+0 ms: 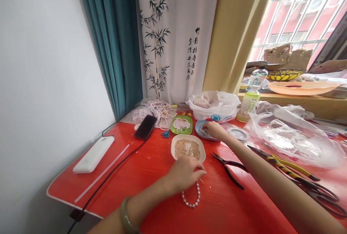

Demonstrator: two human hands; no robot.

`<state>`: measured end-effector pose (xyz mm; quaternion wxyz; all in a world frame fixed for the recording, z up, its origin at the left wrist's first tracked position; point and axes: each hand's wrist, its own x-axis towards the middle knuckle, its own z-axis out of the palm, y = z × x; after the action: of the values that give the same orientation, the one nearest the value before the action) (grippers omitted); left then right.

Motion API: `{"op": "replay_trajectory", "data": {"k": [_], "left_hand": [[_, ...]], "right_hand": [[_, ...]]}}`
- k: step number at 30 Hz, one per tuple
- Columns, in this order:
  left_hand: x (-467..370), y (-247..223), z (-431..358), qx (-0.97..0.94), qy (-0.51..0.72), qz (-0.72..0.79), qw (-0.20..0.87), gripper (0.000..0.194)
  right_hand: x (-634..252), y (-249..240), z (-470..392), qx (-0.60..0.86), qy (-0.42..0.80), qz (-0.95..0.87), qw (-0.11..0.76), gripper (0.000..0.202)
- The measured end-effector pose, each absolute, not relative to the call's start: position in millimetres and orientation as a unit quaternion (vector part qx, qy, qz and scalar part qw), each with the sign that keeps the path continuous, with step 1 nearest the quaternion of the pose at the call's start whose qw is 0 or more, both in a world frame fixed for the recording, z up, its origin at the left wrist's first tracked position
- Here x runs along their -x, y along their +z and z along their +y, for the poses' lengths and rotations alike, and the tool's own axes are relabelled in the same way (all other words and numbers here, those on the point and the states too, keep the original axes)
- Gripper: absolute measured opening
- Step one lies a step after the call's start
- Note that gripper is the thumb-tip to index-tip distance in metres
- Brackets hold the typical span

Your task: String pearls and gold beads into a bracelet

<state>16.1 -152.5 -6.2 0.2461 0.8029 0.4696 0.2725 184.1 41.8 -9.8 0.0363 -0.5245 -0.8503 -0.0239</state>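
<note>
My left hand (187, 172) is closed at the near edge of a cream dish (173, 147) of gold beads. Below its fingers hangs or lies a loop of white pearl and silver beads (192, 205); its upper end is hidden by the hand. My right hand (213, 130) reaches into a blue dish (198, 125) with small pieces in it, fingertips down and close together. What they pinch, if anything, is too small to see. A green dish (182, 131) of pale pink beads stands left of the blue one.
Black-handled pliers (227, 167) lie right of the cream dish, with yellow-handled pliers (295, 169) and scissors (322, 194) farther right. A phone (145, 127), white power bank (93, 155) and cable are left. Plastic bags (214, 105) and bottles (248, 104) stand behind.
</note>
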Motion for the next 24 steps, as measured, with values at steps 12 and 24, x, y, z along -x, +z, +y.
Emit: {"op": "replay_trajectory", "data": {"k": [12, 24], "left_hand": [[41, -9, -43, -0.733, 0.248, 0.623, 0.113, 0.020], [56, -11, -48, -0.753, 0.178, 0.625, 0.106, 0.020]], "right_hand": [[-189, -7, 22, 0.544, -0.021, -0.838, 0.031, 0.028], [-193, -6, 7, 0.520, 0.058, -0.844, 0.117, 0.027]]}}
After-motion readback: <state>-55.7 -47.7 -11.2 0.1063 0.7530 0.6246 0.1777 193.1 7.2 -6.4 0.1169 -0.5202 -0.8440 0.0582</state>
